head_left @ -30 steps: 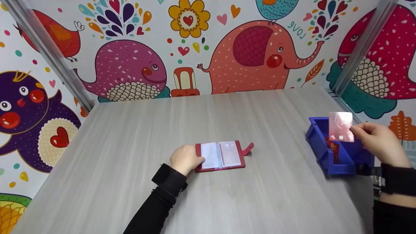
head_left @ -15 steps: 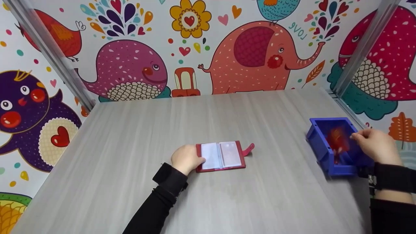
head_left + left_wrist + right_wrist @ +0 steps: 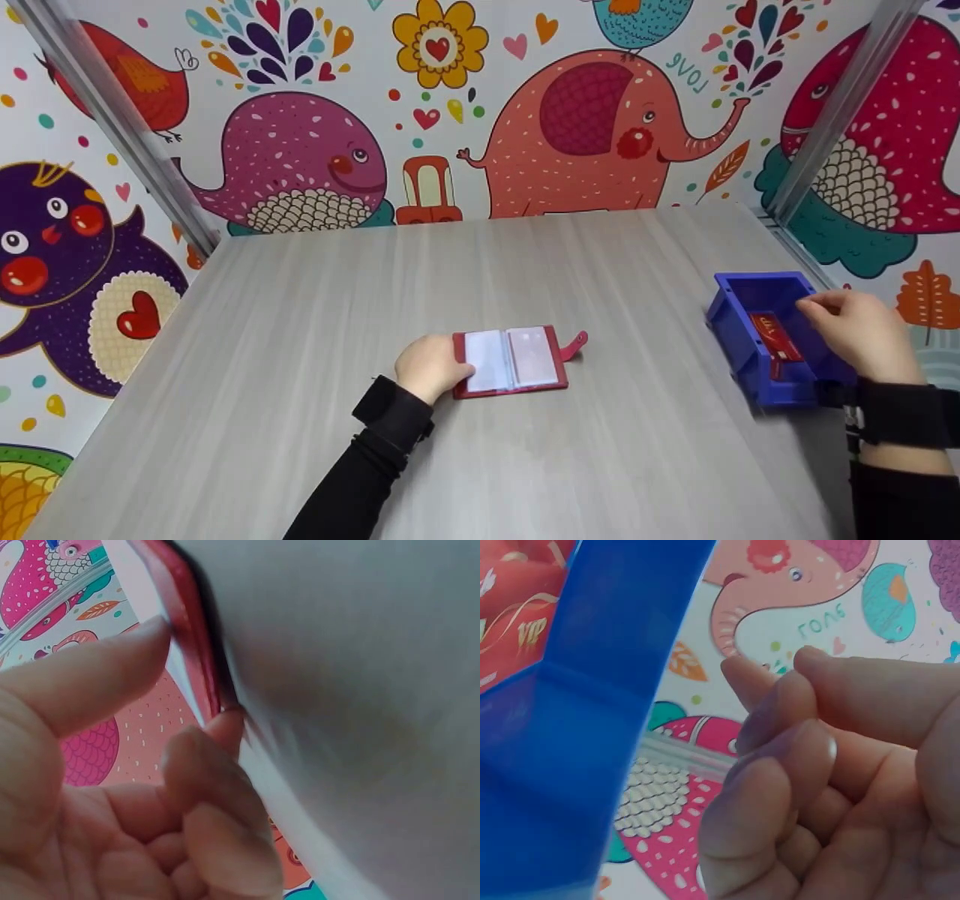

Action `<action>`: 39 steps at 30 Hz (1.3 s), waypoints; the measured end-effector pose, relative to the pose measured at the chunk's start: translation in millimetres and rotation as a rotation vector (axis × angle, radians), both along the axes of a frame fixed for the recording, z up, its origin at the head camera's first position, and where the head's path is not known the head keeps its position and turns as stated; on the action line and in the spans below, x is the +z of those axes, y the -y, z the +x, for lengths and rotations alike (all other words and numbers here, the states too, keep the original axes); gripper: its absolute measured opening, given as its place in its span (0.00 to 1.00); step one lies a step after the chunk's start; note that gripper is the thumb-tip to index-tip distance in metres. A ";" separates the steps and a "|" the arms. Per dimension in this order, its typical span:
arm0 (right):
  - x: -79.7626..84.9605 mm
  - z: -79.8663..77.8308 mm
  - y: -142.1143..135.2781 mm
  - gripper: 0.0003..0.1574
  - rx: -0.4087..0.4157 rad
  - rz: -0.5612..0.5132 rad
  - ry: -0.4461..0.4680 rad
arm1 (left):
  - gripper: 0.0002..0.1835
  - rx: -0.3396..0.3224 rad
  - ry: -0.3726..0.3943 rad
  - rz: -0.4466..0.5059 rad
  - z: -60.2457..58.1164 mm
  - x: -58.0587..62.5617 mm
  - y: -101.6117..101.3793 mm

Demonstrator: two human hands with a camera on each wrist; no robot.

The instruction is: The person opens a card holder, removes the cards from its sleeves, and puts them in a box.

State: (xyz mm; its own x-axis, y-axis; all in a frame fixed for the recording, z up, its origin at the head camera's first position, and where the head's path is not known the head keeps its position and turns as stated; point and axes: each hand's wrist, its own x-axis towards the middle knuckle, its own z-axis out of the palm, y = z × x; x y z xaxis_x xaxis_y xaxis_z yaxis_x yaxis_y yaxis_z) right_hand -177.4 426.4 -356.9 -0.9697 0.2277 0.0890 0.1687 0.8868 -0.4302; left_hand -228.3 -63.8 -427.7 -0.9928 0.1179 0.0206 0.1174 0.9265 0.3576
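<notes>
A red card holder (image 3: pixel 513 360) lies spread open on the table, its clear sleeves facing up and its strap (image 3: pixel 574 346) sticking out to the right. My left hand (image 3: pixel 427 367) pinches its left edge, thumb on top and a fingertip beneath, as the left wrist view shows up close. Over the right side of a blue plastic box (image 3: pixel 729 341) hovers my right hand (image 3: pixel 866 334), fingers loosely curled with nothing between them. Inside that box lies a red card (image 3: pixel 775 336); gold "VIP" lettering on the red card (image 3: pixel 525 630) is readable in the right wrist view.
The pale wood-grain table (image 3: pixel 337 300) is bordered by walls printed with cartoon animals (image 3: pixel 585 142). Metal corner posts (image 3: pixel 847 105) rise at the back left and back right. The box stands close to the table's right edge.
The card that my right hand held up over the box has dropped into it, and that hand has shifted slightly down and left. My left hand and the card holder have stayed put.
</notes>
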 end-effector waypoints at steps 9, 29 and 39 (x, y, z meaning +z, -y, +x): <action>7.9 -1.1 26.9 0.29 0.124 0.011 -0.077 | 0.13 0.000 0.003 -0.006 -0.3 -0.6 0.5; -2.0 -3.2 118.8 0.10 0.412 0.029 -0.373 | 0.13 -0.012 -0.008 -0.006 -0.6 -1.1 0.4; -25.3 -17.6 168.9 0.09 0.579 0.004 -0.278 | 0.13 -0.027 -0.014 -0.018 -0.4 -0.6 0.8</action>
